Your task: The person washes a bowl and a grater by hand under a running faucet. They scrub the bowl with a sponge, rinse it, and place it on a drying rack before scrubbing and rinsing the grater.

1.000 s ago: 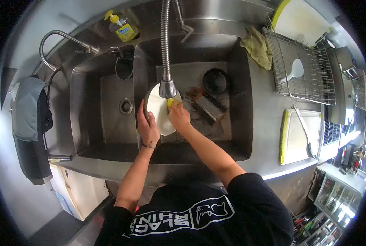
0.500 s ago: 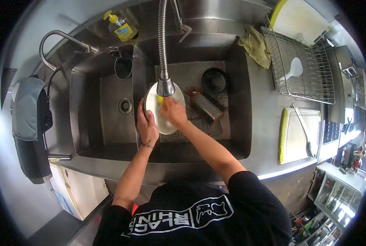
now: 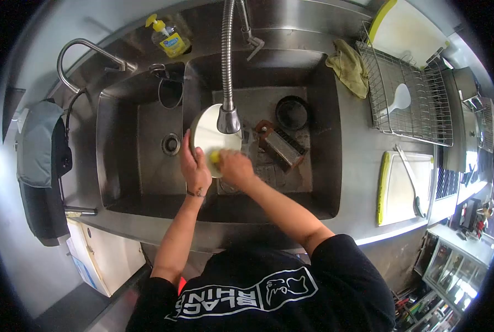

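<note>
My left hand (image 3: 195,169) grips the left edge of a white oval dish (image 3: 207,130), which is tilted over the right sink basin. Against the dish's lower part, my right hand (image 3: 236,168) is closed on a small yellow sponge (image 3: 215,157). The spray head (image 3: 229,120) of a flexible metal hose hangs over the dish's upper right. Right of the dish, a box grater (image 3: 281,146) lies on the basin floor below a round black bowl (image 3: 292,113).
A yellow-labelled soap bottle (image 3: 170,39) stands behind the sink. A dark cup (image 3: 170,93) is at the left basin's back. On the right are a green cloth (image 3: 349,69), a wire dish rack (image 3: 413,127) and a cutting board (image 3: 393,193) with a long utensil.
My right hand has moved with the sponge down the dish, toward its lower edge. The dish and my left hand have shifted slightly left in view.
</note>
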A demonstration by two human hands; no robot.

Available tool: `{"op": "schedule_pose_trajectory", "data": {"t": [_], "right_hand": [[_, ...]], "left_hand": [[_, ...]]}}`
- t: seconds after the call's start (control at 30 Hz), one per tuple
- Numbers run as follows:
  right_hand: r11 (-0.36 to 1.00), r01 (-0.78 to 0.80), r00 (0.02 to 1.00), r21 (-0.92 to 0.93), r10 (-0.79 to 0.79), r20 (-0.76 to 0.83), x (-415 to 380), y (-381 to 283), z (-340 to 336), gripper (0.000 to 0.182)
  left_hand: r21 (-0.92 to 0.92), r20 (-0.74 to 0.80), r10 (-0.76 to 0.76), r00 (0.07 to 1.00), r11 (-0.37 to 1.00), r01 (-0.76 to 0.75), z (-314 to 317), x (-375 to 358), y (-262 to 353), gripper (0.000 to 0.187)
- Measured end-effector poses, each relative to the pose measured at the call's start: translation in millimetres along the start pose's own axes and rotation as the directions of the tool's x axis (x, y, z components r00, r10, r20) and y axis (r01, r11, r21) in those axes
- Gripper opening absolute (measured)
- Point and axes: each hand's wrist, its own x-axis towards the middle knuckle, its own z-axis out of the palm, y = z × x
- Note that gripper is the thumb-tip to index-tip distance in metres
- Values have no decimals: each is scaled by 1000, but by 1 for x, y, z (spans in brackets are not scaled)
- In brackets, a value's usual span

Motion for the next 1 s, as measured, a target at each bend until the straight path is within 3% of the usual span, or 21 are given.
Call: {"op": "schedule_pose_trajectory", "data": {"t": [0.07, 0.1, 0.13, 0.2, 0.23, 0.27, 0.33, 0.37, 0.43, 0.47, 0.53, 0.57, 0.6, 0.67, 0.7, 0.8, 0.83, 0.87, 0.93, 0.97, 1.0], "right_hand": [[994, -50, 924, -92, 11, -383, 35, 54, 33, 26], [999, -31, 874, -18, 19, -485, 39, 46, 15, 25], [999, -31, 871, -18, 18, -491, 34, 25, -9, 25], [963, 15, 942, 268, 76, -327, 24, -16, -47, 26], [976, 190, 930, 110, -143, -339, 27, -20, -36, 28], [910, 373, 822, 180, -235, -520, 11, -18, -23, 33], [925, 367, 897, 100, -324, -300, 6, -1, -15, 39], [925, 367, 897, 99, -323, -301, 7, 9, -11, 39], [987, 154, 883, 41, -119, -455, 11, 26, -10, 48], [988, 149, 884, 42, -113, -454, 12, 27, -2, 48], [948, 293, 835, 125, -190, -517, 19, 12, 3, 57], [888, 356, 905, 290, -250, -345, 13, 10, 4, 62], [887, 356, 904, 293, -248, -348, 9, 10, 2, 62], [953, 288, 946, 100, -266, -184, 2, 17, -6, 62], [965, 164, 970, 204, -121, -211, 8, 20, -9, 62], [995, 52, 992, 87, -41, -118, 19, 10, 2, 66], [921, 301, 943, 247, -248, -223, 13, 5, 10, 65], [886, 415, 907, 205, -385, -170, 9, 9, 11, 61], [965, 260, 965, -34, -258, 48, -1, -12, -28, 59], [964, 263, 964, -33, -261, 50, 9, -7, -23, 59], [994, 104, 995, 19, -104, 1, 24, 2, -15, 61]], "left_hand": [[100, 144, 17, 989, 995, -32, -2, -4, 26, 57], [126, 157, 9, 988, 992, -29, 0, -10, 37, 58], [124, 157, 15, 987, 992, -35, 5, -12, 33, 58], [-40, 119, 2, 993, 999, 3, 16, -18, 20, 60], [-80, 101, -38, 994, 996, 46, 16, -17, 24, 62], [-79, 102, -37, 994, 996, 45, 14, -14, 24, 62], [-104, 136, -46, 990, 993, 60, 7, -7, 19, 62], [-88, 136, -63, 989, 993, 76, 6, -10, 12, 60], [-103, 176, -60, 983, 992, 79, 10, -15, 15, 59], [-112, 218, -65, 974, 990, 91, 12, -21, 18, 58], [-48, 198, -15, 980, 999, 25, 18, -23, 27, 57], [-90, 202, -41, 978, 994, 60, 15, -19, 29, 57], [-129, 209, -66, 976, 987, 95, 10, -14, 37, 57], [-159, 211, -111, 971, 976, 146, 11, -21, 25, 57], [-194, 211, -155, 965, 961, 197, 13, -20, 24, 56], [-120, 202, -115, 973, 983, 141, 16, -19, 24, 56], [-137, 157, -85, 984, 985, 107, 19, -17, 22, 57], [-249, 161, -109, 981, 957, 148, 16, -14, 16, 59], [-226, 239, -134, 962, 956, 189, 7, -11, 16, 62], [-224, 236, -136, 962, 956, 190, 7, -14, 17, 62], [-214, 209, -125, 970, 962, 171, 12, -16, 20, 61]]}}
